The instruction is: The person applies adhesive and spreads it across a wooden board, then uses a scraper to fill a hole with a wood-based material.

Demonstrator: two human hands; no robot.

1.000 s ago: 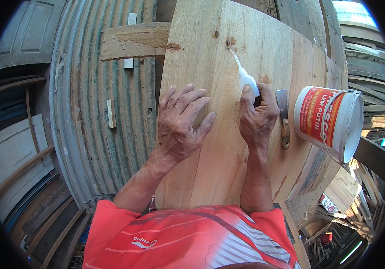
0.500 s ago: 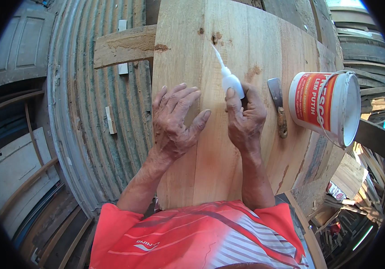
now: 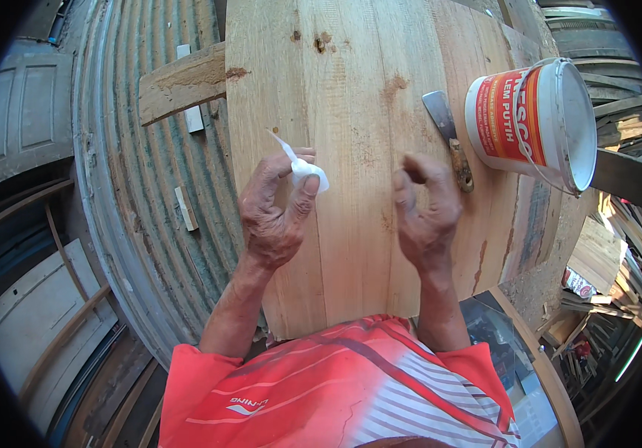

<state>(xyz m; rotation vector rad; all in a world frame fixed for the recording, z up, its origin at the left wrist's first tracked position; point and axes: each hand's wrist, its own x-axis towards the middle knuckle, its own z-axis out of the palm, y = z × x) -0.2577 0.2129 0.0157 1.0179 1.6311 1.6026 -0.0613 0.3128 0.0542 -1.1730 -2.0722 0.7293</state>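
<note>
A small white squeeze bottle (image 3: 309,176) with a long thin nozzle is gripped between the thumb and fingers of my left hand (image 3: 272,213). Its nozzle points up and to the left, above the wooden panel (image 3: 358,254). My right hand (image 3: 429,216) hovers over the panel to the right, fingers curled, with a gap between thumb and forefinger and nothing seen in it. Slight motion blur softens that hand. Just beyond it lies a putty knife (image 3: 449,140) with a worn wooden handle. Dark knots and reddish-brown patches mark the panel's far part.
A white bucket (image 3: 485,123) with a red and orange label lies on its side at the right, mouth facing right. Left of the panel, corrugated sheeting (image 3: 130,187) carries a short wood offcut (image 3: 185,208). A rough board (image 3: 183,84) juts from the panel's left edge.
The white squeeze bottle has passed from my right hand to my left. My right hand has let go and its fingers are curled. The view has shifted slightly.
</note>
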